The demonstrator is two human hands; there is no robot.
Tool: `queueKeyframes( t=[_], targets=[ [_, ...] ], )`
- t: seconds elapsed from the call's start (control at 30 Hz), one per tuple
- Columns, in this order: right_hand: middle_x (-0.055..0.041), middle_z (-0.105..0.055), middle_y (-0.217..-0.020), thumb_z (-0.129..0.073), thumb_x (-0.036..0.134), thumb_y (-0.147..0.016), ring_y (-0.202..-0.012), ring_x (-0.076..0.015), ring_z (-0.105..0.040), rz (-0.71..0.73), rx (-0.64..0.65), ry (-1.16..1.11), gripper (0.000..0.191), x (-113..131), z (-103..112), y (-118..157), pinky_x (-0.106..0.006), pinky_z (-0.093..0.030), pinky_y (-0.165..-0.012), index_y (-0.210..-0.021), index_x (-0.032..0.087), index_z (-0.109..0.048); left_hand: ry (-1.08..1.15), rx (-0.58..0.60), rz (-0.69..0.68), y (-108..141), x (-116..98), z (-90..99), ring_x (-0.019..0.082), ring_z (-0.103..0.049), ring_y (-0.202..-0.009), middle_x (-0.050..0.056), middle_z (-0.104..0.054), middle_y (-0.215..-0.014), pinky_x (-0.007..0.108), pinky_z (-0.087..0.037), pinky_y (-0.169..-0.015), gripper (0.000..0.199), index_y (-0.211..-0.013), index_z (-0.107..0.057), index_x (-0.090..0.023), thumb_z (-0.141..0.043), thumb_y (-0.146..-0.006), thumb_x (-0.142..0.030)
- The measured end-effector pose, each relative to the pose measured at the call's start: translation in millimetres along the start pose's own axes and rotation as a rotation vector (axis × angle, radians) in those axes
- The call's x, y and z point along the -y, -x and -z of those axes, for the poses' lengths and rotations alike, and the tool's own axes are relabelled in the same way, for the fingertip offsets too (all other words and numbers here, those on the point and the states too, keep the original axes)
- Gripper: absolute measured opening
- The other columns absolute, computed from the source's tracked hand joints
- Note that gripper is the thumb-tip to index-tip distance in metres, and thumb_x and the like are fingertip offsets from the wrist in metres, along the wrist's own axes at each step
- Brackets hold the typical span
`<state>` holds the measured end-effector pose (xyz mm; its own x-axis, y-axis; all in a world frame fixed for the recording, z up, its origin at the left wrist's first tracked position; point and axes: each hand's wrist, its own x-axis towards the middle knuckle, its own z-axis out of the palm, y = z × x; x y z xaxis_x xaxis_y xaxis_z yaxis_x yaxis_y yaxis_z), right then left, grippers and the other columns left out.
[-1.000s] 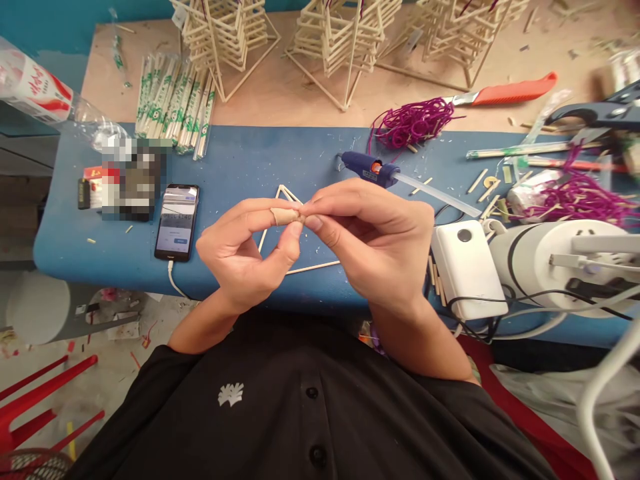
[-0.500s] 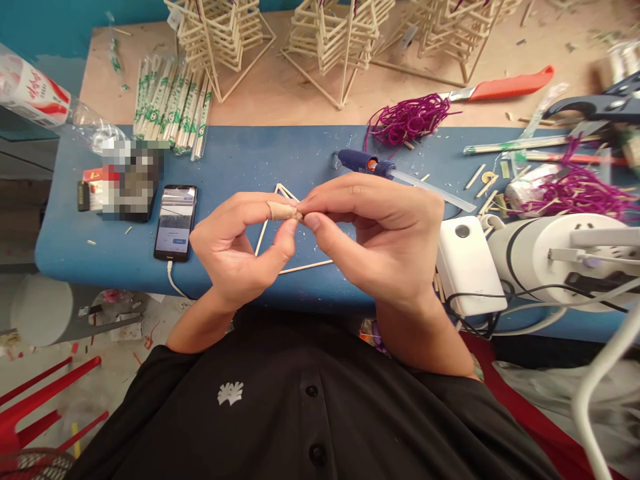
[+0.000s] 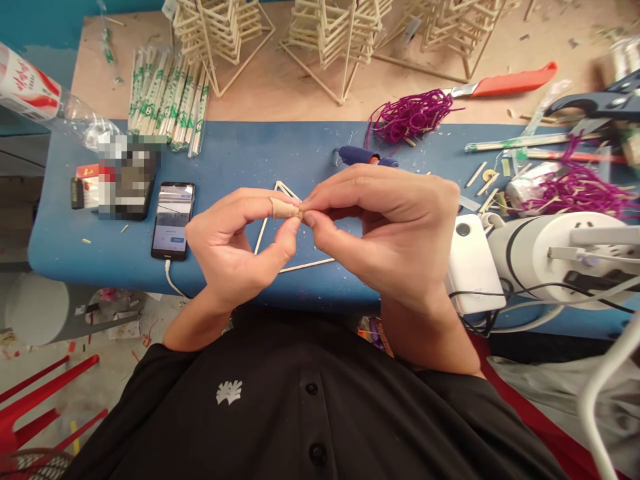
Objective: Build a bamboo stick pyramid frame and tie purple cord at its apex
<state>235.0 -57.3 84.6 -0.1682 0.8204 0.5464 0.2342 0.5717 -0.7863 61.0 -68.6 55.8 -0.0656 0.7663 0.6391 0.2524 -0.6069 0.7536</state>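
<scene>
Above the blue mat, my left hand (image 3: 240, 243) and my right hand (image 3: 387, 230) meet fingertip to fingertip. Each is closed in a pinch around something tiny between them, too small and hidden to name. A tan bandage (image 3: 283, 208) wraps my left index finger. Under my hands lies a frame of thin wooden sticks (image 3: 307, 265), partly covered by them. Just beyond my right hand is a blue glue gun (image 3: 357, 156), whose rear part is hidden by that hand.
Stacked stick structures (image 3: 340, 33) stand at the back. Purple string (image 3: 410, 117), an orange-handled knife (image 3: 515, 83) and black cutters (image 3: 595, 103) lie right. A phone (image 3: 173, 220) and wrapped chopsticks (image 3: 167, 100) are left. A white power bank (image 3: 475, 267) sits beside a power strip (image 3: 560, 260).
My right hand has shifted slightly to the right and covers more of the glue gun and its glue stick. The fingertips remain together. The view has moved a little.
</scene>
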Motion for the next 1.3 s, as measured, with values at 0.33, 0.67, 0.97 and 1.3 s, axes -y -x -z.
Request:
queueKeyframes(
  t=[0.33,0.67,0.97,1.3],
  targets=[
    [0.0038,-0.082,-0.081,-0.072,0.015,-0.090,-0.072,-0.0151,-0.076,0.101,-0.008,0.180,0.017,-2.9,-0.5,-0.3,-0.032,-0.065,-0.068,-0.080,0.029,-0.076,0.042,-0.022,-0.029,0.6,1.8,-2.1,0.017,-0.081,-0.080,-0.002,-0.084,-0.090,0.035,-0.071,-0.076,0.019,-0.096,-0.085,-0.031,-0.084,-0.086,-0.014],
    [0.0005,-0.084,-0.091,-0.072,0.012,-0.090,-0.073,-0.0146,-0.076,0.251,-0.142,0.260,0.021,-8.0,-12.6,17.4,-0.028,-0.066,-0.067,-0.097,0.030,-0.079,0.023,-0.007,-0.018,7.3,4.9,0.3,0.019,-0.083,-0.086,-0.001,-0.085,-0.097,0.042,-0.072,-0.079,0.021,-0.107,-0.085,-0.038,-0.082,-0.095,-0.021],
    [0.0001,-0.084,-0.089,-0.074,0.007,-0.088,-0.076,-0.0147,-0.078,0.337,-0.216,0.347,0.024,-10.5,-17.7,19.2,-0.026,-0.067,-0.072,-0.101,0.027,-0.077,0.119,0.017,0.025,0.8,-0.8,-1.1,0.017,-0.082,-0.087,-0.001,-0.083,-0.094,0.038,-0.072,-0.086,0.019,-0.102,-0.086,-0.032,-0.083,-0.092,-0.017],
    [0.0007,-0.085,-0.086,-0.075,0.009,-0.089,-0.072,-0.0146,-0.078,0.317,-0.238,0.347,0.020,-9.8,-18.7,18.0,-0.027,-0.067,-0.066,-0.094,0.028,-0.079,0.063,0.002,0.017,-1.0,-4.0,0.2,0.015,-0.082,-0.084,-0.004,-0.086,-0.093,0.032,-0.073,-0.085,0.026,-0.096,-0.087,-0.031,-0.082,-0.085,-0.008]
  ],
)
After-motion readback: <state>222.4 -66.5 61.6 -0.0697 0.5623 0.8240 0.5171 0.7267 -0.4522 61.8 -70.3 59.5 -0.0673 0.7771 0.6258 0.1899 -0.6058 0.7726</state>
